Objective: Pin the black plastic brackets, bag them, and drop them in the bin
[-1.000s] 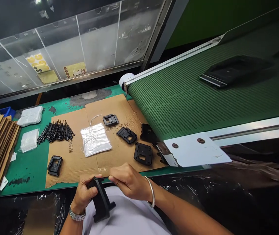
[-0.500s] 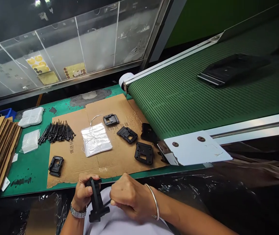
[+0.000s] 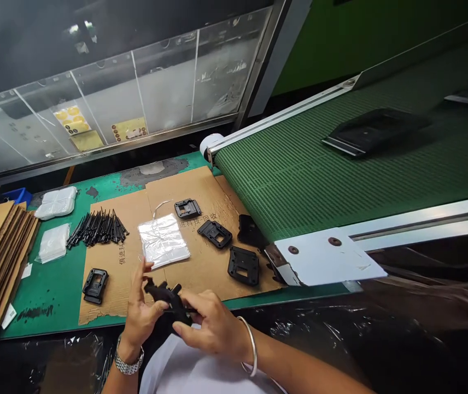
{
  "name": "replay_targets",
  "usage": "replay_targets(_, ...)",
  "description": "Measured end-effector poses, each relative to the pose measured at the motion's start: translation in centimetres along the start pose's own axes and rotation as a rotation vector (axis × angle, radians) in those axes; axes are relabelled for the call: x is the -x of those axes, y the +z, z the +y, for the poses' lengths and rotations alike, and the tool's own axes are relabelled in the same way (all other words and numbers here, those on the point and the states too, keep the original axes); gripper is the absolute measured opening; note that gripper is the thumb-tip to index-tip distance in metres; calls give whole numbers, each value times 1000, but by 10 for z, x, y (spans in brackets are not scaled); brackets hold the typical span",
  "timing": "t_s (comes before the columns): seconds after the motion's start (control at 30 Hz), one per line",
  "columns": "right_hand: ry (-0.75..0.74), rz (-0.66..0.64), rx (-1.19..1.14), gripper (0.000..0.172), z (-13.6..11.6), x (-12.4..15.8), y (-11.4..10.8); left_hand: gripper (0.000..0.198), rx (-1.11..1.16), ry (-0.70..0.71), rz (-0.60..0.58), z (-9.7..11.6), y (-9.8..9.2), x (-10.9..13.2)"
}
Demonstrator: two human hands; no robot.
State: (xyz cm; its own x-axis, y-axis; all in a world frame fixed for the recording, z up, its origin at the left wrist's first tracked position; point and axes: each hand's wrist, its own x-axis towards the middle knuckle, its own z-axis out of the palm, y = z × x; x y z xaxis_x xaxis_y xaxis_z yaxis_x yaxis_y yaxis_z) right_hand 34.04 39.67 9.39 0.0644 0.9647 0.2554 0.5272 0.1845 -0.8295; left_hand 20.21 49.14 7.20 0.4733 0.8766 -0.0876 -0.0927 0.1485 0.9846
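Note:
Close to my body, above my lap, both hands hold one black plastic part (image 3: 162, 295). My left hand (image 3: 141, 312) pinches its left side with the thumb, its fingers raised behind. My right hand (image 3: 209, 323) closes on its right end with thumb and fingers; some of the part is hidden there. Beyond my hands, a stack of clear plastic bags (image 3: 164, 241) lies on a cardboard sheet (image 3: 131, 219). Near my right hand sits a black plastic frame (image 3: 243, 265), with another black frame (image 3: 215, 234) behind it. One more black frame (image 3: 95, 285) lies left of my left hand.
A green conveyor belt (image 3: 283, 175) slopes up to the right, carrying a dark flat part (image 3: 375, 131). Left on the table lie a pile of black screw-like rods (image 3: 98, 227), white bag packs (image 3: 56, 202) and stacked cardboard (image 3: 0, 262). The conveyor's white end plate (image 3: 324, 257) juts over the table's right side.
The black part has turned from upright to a more level tilt and risen slightly. My left fingers have opened upward, and my right hand has moved onto the part. The dark part on the belt has shifted down-left.

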Motion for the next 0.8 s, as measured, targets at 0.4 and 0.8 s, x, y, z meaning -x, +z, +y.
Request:
replay_targets(0.4, -289, 200, 285, 45, 2, -4, -2, 32, 706, -416, 207, -3, 23, 15)
replay_targets(0.8, -440, 8, 466, 42, 5, -10, -7, 55, 568, -451, 146, -2, 20, 28)
